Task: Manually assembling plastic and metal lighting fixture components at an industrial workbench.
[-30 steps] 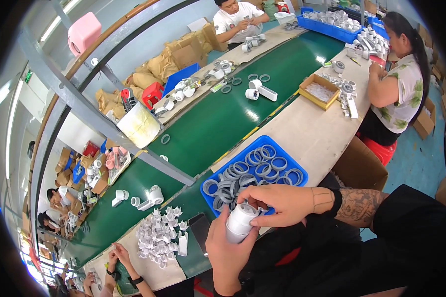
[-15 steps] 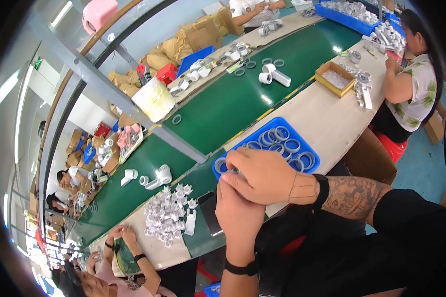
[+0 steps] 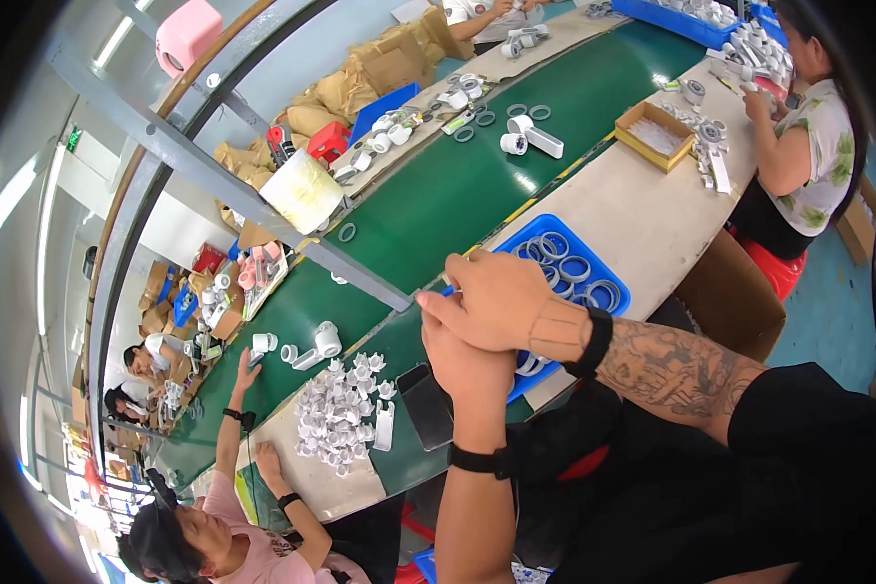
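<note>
Carefully, press evenly with the right hand (image 3: 506,304) lapped over the left hand (image 3: 465,362), without tilting or twisting. Cannot tell how tightly closed, or whether gripping anything, with fingers mostly hidden between. For rings (image 3: 575,279), look to the blue tray (image 3: 624,292), just right and far of the hands, partly hidden behind the right one. Mind the phone (image 3: 423,409) on the table (image 3: 399,462), near the left hand.
</note>
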A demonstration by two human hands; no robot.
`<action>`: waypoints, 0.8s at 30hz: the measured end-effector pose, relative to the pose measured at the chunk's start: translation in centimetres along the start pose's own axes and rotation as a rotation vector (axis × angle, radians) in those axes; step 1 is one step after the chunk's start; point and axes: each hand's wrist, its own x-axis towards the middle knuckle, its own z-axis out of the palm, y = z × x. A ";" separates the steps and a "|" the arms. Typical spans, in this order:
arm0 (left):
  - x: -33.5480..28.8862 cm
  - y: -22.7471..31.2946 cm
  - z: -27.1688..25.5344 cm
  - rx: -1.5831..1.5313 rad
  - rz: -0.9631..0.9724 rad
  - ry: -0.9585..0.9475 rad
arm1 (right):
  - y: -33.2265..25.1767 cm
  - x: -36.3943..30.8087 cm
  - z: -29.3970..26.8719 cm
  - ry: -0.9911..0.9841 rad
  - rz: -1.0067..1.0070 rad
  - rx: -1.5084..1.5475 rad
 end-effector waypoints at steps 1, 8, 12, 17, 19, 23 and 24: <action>0.1 -0.1 0.4 0.043 0.000 -0.005 | 0.5 0.3 0.2 0.003 0.009 -0.001; 0.3 0.7 1.0 0.068 -0.070 0.031 | 1.8 1.3 0.9 -0.175 0.136 -0.019; 0.5 -0.1 1.0 0.022 -0.027 -0.032 | 2.1 1.0 2.2 -0.080 0.170 0.045; 1.3 -1.2 1.6 0.083 -0.086 -0.090 | 1.9 1.8 3.0 -0.030 0.137 0.067; 1.5 -0.8 2.0 0.019 -0.163 -0.113 | 2.6 1.9 3.4 -0.004 0.129 0.061; 1.4 -0.4 2.8 -0.004 -0.216 -0.106 | 3.5 1.8 3.9 0.059 0.077 0.057; 1.4 -0.3 3.0 -0.010 -0.213 -0.104 | 3.5 1.6 3.8 0.081 0.072 0.069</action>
